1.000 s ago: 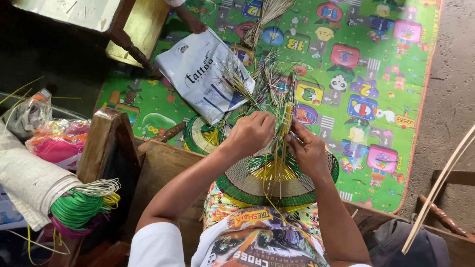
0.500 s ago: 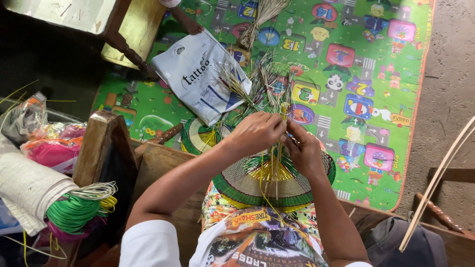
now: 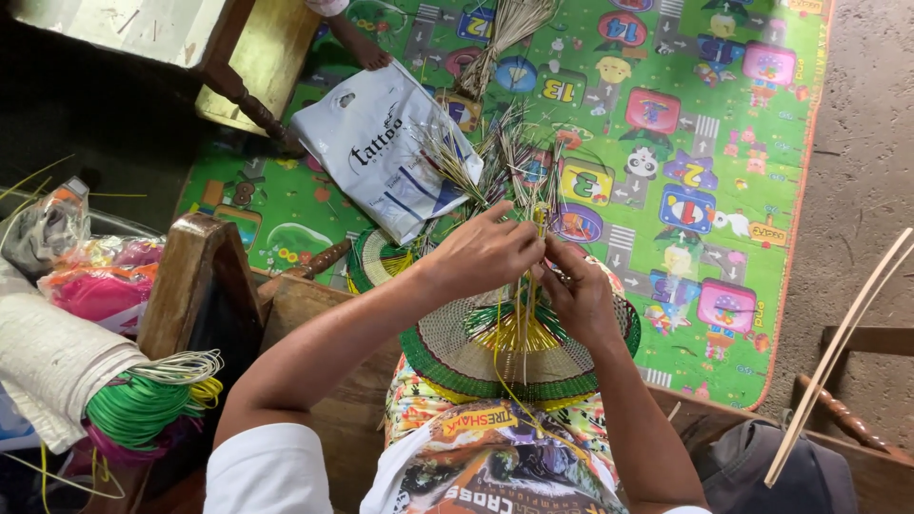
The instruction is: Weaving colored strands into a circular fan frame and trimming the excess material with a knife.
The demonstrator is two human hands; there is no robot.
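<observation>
Both hands meet over a round woven piece (image 3: 476,357) resting on the person's lap: the left hand (image 3: 486,252) pinches upright straw spokes (image 3: 519,162) to steady them, while the right hand (image 3: 576,295) grips a yellow strand (image 3: 535,276), fingers closed, keeping it taut for threading.

White short sleeves (image 3: 257,471), bare forearms, and a colourful printed shirt front (image 3: 495,466).
</observation>
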